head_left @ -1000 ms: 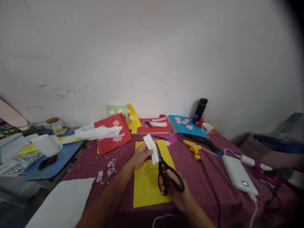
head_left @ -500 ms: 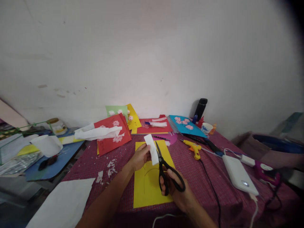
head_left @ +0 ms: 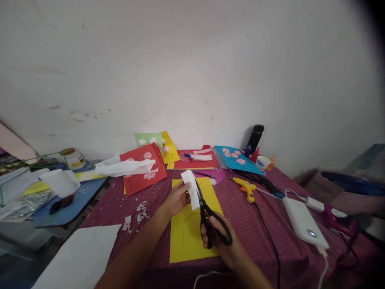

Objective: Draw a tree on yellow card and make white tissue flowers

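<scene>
My left hand (head_left: 178,197) pinches a folded white paper strip (head_left: 190,190) above a yellow sheet (head_left: 192,241) with thin curved lines drawn on it. In my right hand (head_left: 224,243) is a pair of black-handled scissors (head_left: 203,206), fingers through the loops. Their blades point up and away, along the strip's right edge. Whether the paper lies between the blades I cannot tell. Beyond the yellow sheet are a dark pen (head_left: 204,175) and a purple paper piece (head_left: 219,176).
A yellow glue gun (head_left: 247,188) and a white power bank (head_left: 305,222) lie on the right. Red cards (head_left: 136,182) and a blue card (head_left: 237,159) with pink flowers stand at the back. White scraps (head_left: 142,212) and a white sheet (head_left: 80,257) are on the left.
The scissors' blades have come closer to the strip's edge, and their handles have moved slightly left. My left hand has tilted the strip a little.
</scene>
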The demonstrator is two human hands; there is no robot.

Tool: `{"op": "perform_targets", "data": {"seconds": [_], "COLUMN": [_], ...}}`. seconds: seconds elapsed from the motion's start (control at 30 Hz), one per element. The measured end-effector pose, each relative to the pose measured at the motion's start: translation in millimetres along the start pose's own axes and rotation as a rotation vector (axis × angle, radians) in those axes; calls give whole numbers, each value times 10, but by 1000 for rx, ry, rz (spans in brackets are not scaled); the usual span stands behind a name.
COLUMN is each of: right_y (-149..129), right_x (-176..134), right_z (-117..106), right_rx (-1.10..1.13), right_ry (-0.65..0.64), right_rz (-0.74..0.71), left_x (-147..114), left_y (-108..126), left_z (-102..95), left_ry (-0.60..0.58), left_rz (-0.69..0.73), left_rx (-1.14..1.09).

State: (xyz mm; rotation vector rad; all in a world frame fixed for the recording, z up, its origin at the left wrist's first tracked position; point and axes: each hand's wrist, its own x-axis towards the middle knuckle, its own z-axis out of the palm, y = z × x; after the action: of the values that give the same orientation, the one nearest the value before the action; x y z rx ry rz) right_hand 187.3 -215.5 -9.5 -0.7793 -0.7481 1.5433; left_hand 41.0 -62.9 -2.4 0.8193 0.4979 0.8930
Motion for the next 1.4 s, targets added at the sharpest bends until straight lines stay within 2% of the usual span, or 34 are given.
{"op": "perform_targets", "data": {"seconds": [0.43,0.6,0.7,1.0,1.2,1.4], "right_y": [-31,-16,-12,-9,9,41], "right_x": [30,38,43,64,62,59], "right_z": [42,20,20,32,29,13], "right_rx": [-113,-141,-159,-218,-231,-238], "right_ry": [39,32,22,64,55,44], "right_rz": [27,18,22,-1,12,6], "left_x": [-2,50,62,55,93,59], "left_y": [-8,-39,-44,-47,-92,-45], "left_z": [12,-38,-46,-55,-102,-63], "left_ry": [32,122,133,151,139,162], "left_rz": [-12,33,48,-68,-84,-50], "left_rx": [9,-18,-38,18,-54,-30]}}
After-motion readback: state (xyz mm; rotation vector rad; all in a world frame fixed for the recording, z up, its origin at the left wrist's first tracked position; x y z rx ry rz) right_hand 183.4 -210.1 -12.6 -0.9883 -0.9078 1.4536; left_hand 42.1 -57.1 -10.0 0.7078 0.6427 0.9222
